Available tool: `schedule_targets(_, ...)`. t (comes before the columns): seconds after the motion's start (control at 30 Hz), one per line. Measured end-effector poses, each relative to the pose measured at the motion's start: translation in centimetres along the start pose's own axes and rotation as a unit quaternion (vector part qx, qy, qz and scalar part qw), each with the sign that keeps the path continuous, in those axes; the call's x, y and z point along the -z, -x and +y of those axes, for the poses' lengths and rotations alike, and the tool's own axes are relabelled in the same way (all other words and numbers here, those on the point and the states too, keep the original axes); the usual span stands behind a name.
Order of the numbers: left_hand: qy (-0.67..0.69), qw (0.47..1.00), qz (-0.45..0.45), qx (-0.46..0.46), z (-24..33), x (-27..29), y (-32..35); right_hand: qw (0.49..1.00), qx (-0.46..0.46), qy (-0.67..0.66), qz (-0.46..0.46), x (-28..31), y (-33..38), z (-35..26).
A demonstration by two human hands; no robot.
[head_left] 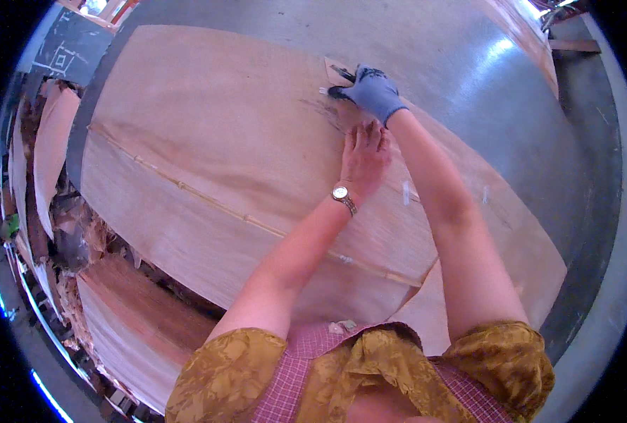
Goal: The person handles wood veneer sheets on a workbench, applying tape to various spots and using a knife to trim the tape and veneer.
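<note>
Grey concrete floor [468,63] shines around a low work surface covered by a large sheet of pale veneer [208,141], which fills most of the view and bends with the lens. A thin taped seam [187,189] runs diagonally across the sheet from upper left to lower right, passing under the left forearm. Both arms reach forward from the lower edge, sleeves of mustard patterned cloth at the shoulders over a pink checked apron [292,366]. The left hand [363,156] is bare, a watch [342,194] at the wrist; it lies flat, palm down, fingers straight and close together, pressing on the veneer just beside a darker, rough patch [327,113] near the sheet's far edge. The right hand [373,92], in a blue glove, sits just beyond the left fingertips, arm nearly straight; its fingers are curled around a small dark tool [340,90] whose tip touches the veneer at the patch. What kind of tool it is cannot be told. A loose flap of veneer [334,69] stands up just behind the glove. To the left, stacks of reddish veneer sheets [137,324] and torn scraps [81,233] lie below the work surface.
</note>
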State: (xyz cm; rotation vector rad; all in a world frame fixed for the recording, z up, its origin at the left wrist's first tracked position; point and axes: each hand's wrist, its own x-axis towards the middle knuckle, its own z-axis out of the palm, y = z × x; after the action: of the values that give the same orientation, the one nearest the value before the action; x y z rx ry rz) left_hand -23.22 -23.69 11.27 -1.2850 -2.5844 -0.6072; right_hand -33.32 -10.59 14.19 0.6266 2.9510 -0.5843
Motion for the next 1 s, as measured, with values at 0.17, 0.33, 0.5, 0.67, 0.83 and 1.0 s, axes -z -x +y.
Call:
schedule_targets(0.17,0.143,0.989,-0.006,0.039,-3.3,1.4,-1.9,0.99,-0.099,-0.001,0.104,3.5,7.6,6.1)
schedule_targets(0.33,0.07,0.997,0.017,0.019,-10.3,1.7,-5.2,0.97,-0.048,0.116,0.207,4.5,14.7,14.9)
schedule_targets(0.5,-0.203,0.97,0.103,-0.085,-17.0,-1.7,-11.1,0.973,-0.109,0.143,0.144,3.0,14.9,15.3)
schedule_targets(0.67,-0.204,0.973,-0.054,-0.095,-18.3,0.0,-13.3,0.967,-0.087,0.123,0.207,3.7,16.9,14.8)
schedule_targets(0.83,-0.206,0.967,-0.113,-0.095,-17.7,3.2,-13.0,0.947,-0.054,0.057,0.311,4.0,18.1,15.2)
schedule_targets(1.0,-0.098,0.977,0.098,-0.164,-19.2,5.1,-11.2,0.936,0.007,0.041,0.349,6.8,17.3,13.2)
